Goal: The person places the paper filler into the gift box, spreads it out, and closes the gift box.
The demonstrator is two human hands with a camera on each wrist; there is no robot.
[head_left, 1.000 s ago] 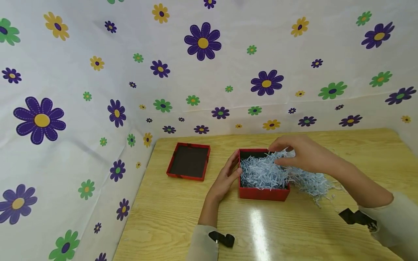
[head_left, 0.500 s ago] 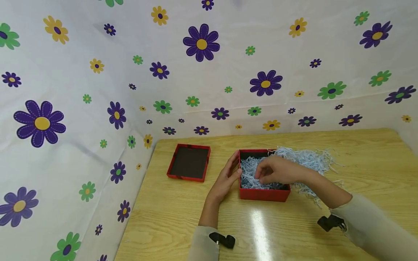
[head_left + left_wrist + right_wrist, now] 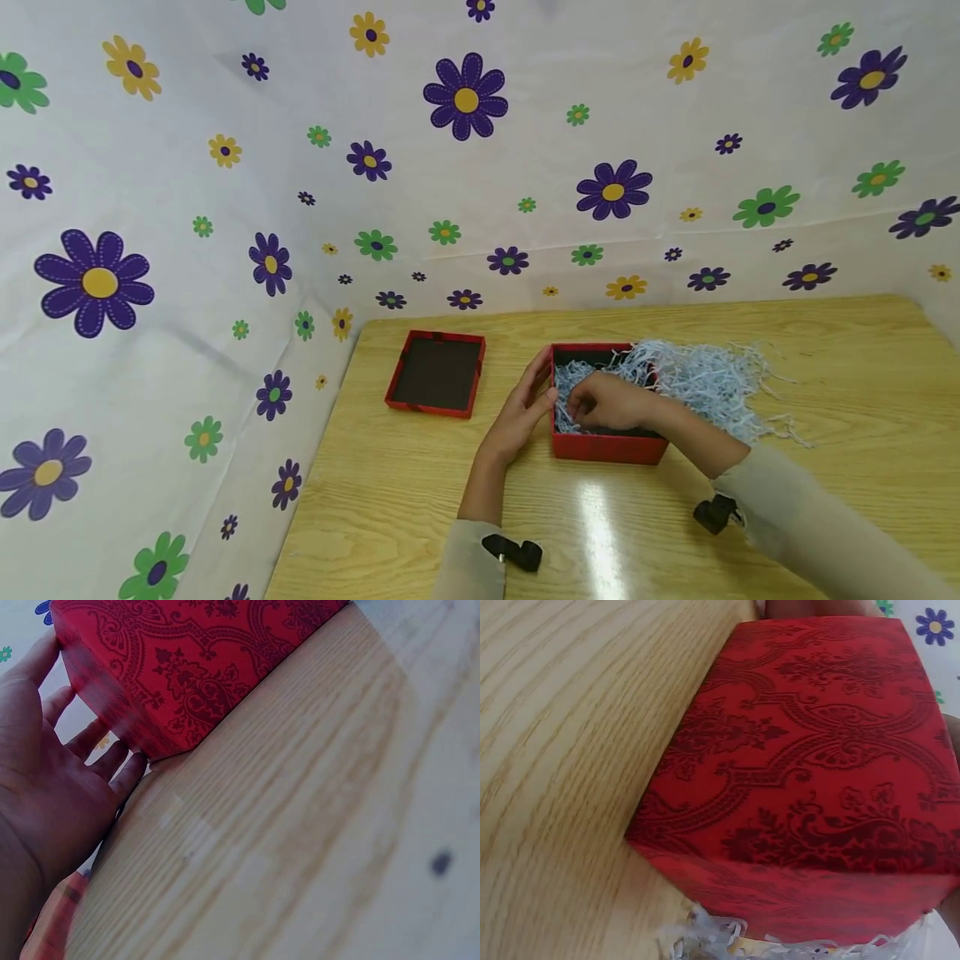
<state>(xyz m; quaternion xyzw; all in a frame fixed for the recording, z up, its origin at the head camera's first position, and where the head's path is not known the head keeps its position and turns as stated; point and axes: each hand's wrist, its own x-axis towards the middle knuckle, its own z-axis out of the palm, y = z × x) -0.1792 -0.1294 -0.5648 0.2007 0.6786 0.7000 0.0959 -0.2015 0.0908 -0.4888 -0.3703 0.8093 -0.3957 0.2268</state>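
Note:
A red box (image 3: 609,448) with a dark inside and a damask pattern stands uncovered on the table. My left hand (image 3: 517,417) rests against its left side, fingers fairly straight; in the left wrist view those fingers (image 3: 90,739) touch the wall. Inside the box, my right hand (image 3: 613,402) has curled fingers in the pale blue shredded paper (image 3: 566,402) near the left wall. Its fingertips are partly hidden. A larger heap of shredded paper (image 3: 712,379) spills over the box's right rim onto the table. In the right wrist view the box wall (image 3: 832,742) hides the right hand's fingers.
The box's red lid (image 3: 438,372) lies inside-up to the left, dark lining showing. Under everything is a wood-grain table (image 3: 375,500). White cloth (image 3: 525,158) with printed flowers hangs behind and to the left.
My right hand has gone from above the box's right rim down into its left part. Less paper is in the box; more lies to its right. The left hand stays put.

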